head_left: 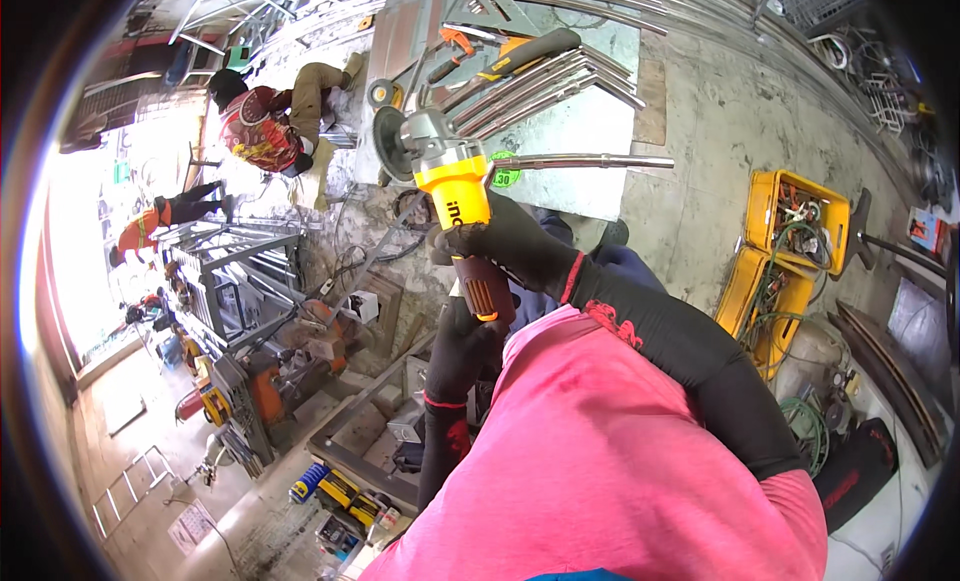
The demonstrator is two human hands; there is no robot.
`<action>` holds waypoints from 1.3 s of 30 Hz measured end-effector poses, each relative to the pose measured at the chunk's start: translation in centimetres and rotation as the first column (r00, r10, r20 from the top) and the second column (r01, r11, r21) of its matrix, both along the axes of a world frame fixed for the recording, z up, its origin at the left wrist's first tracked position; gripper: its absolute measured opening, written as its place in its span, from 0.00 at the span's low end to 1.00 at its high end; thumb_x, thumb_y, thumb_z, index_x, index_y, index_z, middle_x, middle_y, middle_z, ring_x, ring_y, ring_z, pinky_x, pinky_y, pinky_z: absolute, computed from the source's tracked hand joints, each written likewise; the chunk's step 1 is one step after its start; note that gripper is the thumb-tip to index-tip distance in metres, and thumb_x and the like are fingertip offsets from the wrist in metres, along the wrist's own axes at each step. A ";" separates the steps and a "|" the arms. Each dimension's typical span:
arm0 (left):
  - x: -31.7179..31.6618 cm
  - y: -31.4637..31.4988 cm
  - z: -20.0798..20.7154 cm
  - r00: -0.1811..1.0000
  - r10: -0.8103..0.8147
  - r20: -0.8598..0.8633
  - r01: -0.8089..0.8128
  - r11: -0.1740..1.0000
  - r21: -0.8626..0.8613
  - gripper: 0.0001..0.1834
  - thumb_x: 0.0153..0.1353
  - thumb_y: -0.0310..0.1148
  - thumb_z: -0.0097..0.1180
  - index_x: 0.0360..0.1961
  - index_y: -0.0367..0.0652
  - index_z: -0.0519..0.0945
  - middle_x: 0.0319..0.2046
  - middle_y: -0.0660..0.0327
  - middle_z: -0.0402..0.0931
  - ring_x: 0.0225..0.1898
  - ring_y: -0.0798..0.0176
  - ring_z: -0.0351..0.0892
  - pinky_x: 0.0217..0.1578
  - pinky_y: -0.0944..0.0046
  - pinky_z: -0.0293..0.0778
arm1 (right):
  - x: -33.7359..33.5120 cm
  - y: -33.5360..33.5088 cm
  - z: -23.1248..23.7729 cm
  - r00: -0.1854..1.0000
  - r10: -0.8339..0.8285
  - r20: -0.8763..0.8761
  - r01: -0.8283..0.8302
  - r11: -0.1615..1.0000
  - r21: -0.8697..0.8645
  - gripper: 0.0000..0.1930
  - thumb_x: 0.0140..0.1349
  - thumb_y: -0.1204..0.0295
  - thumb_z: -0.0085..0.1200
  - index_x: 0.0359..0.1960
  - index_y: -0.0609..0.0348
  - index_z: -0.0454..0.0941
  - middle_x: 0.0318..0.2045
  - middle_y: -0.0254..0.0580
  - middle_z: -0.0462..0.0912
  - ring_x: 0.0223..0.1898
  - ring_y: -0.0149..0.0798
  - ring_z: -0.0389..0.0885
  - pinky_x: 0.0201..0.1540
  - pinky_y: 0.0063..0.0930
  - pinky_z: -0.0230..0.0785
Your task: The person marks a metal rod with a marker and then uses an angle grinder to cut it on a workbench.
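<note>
A yellow and grey angle grinder [455, 196] is held up in front of me, its round disc [393, 144] facing left. My right hand [515, 246], in black, wraps around the grinder's yellow body. Lower down, my left hand [462, 346] closes around the dark rear end of the same tool; its fingers are partly hidden. A shiny metal tube [600, 162] extends rightward from behind the grinder head; I cannot tell whether it joins the tool. Beyond lies a pale sheet [595, 196] bearing several bent metal tubes [530, 96] and a second grinder with a dark body [530, 53].
An orange-handled clamp [455, 43] lies among the tubes. Two people, one in a red patterned shirt [262, 131] and one in an orange vest [140, 229], work at the left. Metal frames [235, 281] stand nearby. An open yellow toolbox [765, 211] with cables sits at the right.
</note>
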State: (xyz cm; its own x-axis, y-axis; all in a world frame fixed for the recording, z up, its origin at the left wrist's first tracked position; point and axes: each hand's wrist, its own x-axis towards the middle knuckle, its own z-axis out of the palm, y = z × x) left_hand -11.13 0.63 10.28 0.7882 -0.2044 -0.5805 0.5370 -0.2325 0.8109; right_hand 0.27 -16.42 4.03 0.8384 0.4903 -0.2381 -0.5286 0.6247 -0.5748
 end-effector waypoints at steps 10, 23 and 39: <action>-3.0 -1.8 1.2 0.982 0.176 0.070 -0.165 0.977 -0.134 0.29 0.67 0.26 0.58 0.69 0.40 0.71 0.47 0.62 0.81 0.42 0.63 0.84 0.43 0.60 0.81 | -2.7 -0.2 1.0 0.996 0.017 0.088 -0.016 1.000 -0.007 0.26 0.68 0.57 0.75 0.58 0.59 0.79 0.41 0.34 0.85 0.42 0.32 0.86 0.49 0.33 0.82; 1.3 -2.6 -1.6 0.831 0.177 0.527 -0.380 0.873 0.307 0.11 0.70 0.23 0.61 0.52 0.36 0.80 0.40 0.59 0.85 0.39 0.60 0.85 0.39 0.58 0.78 | -3.1 1.8 0.5 0.853 0.225 0.470 -0.026 0.920 -0.392 0.44 0.69 0.54 0.74 0.78 0.59 0.65 0.66 0.42 0.81 0.66 0.38 0.79 0.71 0.37 0.71; 5.9 1.1 1.1 0.888 0.438 0.143 -0.418 0.896 -0.149 0.21 0.59 0.29 0.61 0.53 0.30 0.82 0.42 0.53 0.89 0.39 0.58 0.90 0.42 0.59 0.85 | 0.4 -22.4 -5.9 0.828 0.519 0.214 0.410 -0.299 -0.861 0.23 0.67 0.60 0.68 0.61 0.51 0.82 0.56 0.48 0.86 0.59 0.56 0.85 0.62 0.47 0.77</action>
State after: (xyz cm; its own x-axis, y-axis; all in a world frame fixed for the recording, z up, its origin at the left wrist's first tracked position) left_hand -5.20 1.74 11.41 0.8974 0.1202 -0.4246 0.4168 0.0851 0.9050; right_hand 0.67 -38.77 -1.85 0.9862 0.0978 -0.1335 0.0391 -0.9216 -0.3863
